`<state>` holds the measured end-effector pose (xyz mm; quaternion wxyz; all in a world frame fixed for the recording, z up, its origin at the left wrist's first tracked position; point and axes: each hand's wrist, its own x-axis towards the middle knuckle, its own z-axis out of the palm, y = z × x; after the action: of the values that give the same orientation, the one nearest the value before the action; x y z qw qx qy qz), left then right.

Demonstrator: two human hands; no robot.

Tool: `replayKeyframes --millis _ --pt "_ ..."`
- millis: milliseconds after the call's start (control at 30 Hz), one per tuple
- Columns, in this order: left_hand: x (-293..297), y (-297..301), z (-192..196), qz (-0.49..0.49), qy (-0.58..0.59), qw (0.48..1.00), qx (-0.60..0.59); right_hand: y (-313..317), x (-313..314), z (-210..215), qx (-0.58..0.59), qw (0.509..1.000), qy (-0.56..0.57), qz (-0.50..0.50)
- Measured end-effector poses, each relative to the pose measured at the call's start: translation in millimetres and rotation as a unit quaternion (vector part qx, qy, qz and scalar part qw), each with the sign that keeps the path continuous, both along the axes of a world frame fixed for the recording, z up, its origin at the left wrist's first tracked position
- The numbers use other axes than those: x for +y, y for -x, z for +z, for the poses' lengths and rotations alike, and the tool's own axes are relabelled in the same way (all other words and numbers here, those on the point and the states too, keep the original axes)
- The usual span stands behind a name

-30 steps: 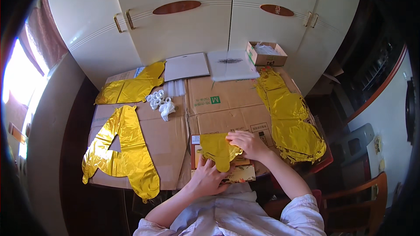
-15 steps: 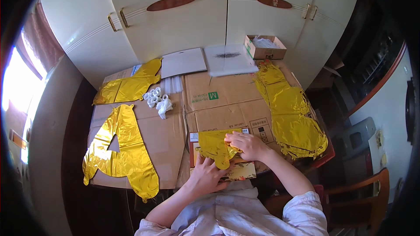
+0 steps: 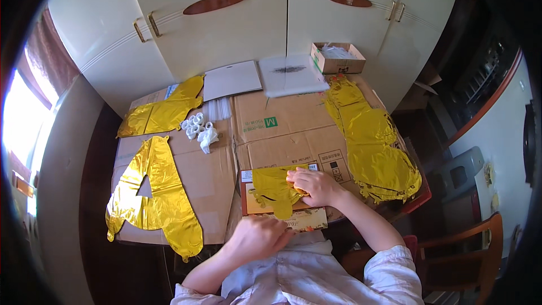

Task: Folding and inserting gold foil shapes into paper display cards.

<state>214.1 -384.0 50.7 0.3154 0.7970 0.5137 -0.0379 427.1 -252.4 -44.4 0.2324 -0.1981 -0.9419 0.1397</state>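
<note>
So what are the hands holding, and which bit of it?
The right hand grips the middle gold balloon by its right side. I can't tell whether the left hand holds anything.

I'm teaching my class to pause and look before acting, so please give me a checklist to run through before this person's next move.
1. Right hand on the folded gold foil balloon: ok, at its right side.
2. Folded gold foil balloon on top of the printed package: ok.
3. Outline of that balloon even: not ok, a rounded tab sticks out on its near side.
4. Left hand touching the printed package: cannot tell, it is by the near edge.
5. A-shaped gold foil balloon apart from both hands: ok, off to the left.
6. White rolls apart from both hands: ok.
</note>
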Motion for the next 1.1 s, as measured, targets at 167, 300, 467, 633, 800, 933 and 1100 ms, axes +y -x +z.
replayKeyframes --millis 167,300,467,633,800,933,1100 --pt "68 14 -58 0.050 -0.407 0.912 -0.021 4 -3 1 -0.033 0.999 0.007 -0.017" --pt "76 -1 -90 0.064 -0.353 0.933 -0.036 0 0 -2 -0.045 0.999 -0.002 -0.004" --pt "74 -4 -100 0.059 -0.370 0.927 -0.010 1 -3 9 -0.018 1.000 -0.003 0.019" --pt "74 -5 -99 0.062 -0.375 0.925 -0.015 3 -12 9 -0.007 0.997 -0.025 -0.079" --pt "74 -6 -98 0.065 -0.363 0.929 -0.011 13 -22 0 -0.084 0.975 -0.098 -0.179" --pt "73 -9 -95 0.076 -0.356 0.931 0.011 14 -23 -3 -0.111 0.967 -0.102 -0.207" --pt "71 -6 -94 0.075 -0.352 0.932 0.034 16 -26 -2 -0.116 0.960 -0.104 -0.232"
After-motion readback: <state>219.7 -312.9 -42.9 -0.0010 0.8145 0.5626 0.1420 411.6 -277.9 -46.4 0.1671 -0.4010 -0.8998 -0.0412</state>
